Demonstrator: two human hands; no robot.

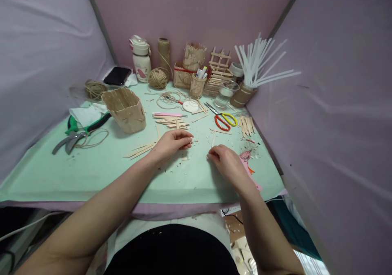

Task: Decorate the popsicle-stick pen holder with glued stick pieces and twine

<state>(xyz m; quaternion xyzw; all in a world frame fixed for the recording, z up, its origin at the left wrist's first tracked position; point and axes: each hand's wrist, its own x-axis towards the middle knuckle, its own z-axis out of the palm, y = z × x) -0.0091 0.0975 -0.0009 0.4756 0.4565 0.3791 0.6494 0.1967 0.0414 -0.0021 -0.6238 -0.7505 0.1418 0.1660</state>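
My left hand (171,143) rests on the pale green table top (92,169) with its fingers curled together; a small pale piece seems pinched at the fingertips, too small to name. My right hand (226,163) lies a little to the right, fingers bent and pressed down on the table beside a pink tool (249,165) that its wrist partly hides. Between and around both hands lie wood chips and loose flat wooden sticks (142,148). A short stick (213,139) lies just beyond my right hand.
A stick-built basket (125,108) stands at left, with green pliers (82,129) beside it. Red-and-yellow scissors (225,120), a pink pen (168,114), twine balls (158,78), a bottle (141,58), a glass (225,93) and white rods in a jar (260,63) crowd the back. Purple cloth walls enclose the table.
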